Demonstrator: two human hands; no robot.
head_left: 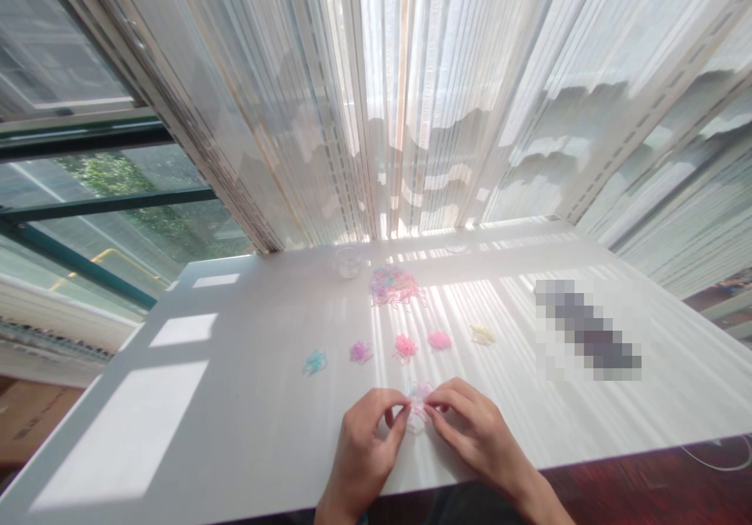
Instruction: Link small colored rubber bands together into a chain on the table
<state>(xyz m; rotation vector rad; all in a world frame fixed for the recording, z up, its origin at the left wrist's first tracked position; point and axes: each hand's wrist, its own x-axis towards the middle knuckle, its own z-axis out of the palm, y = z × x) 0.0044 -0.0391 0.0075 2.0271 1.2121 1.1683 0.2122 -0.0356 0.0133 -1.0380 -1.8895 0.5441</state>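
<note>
A small mixed heap of thin pastel loops [419, 391] lies near the table's front edge; whether they are rubber bands or paper clips I cannot tell. My left hand [369, 435] is at its left side, thumb and forefinger pinched together. From the right, my right hand [473, 427] pinches in the same way, fingertips close to the left ones. Anything between the fingertips is too small to make out. Beyond the hands runs a row of little piles: blue [315, 362], purple [360, 352], coral pink [405, 348], bright pink [439, 340] and pale yellow [482, 334].
A larger mixed pile of loops [395, 285] sits farther back on the white table [264, 431]. Behind it stand a clear round container [348, 262] and a flat clear piece [457, 248]. A blurred-out dark object [591, 329] lies at right. Sheer curtains [411, 117] hang along the back edge.
</note>
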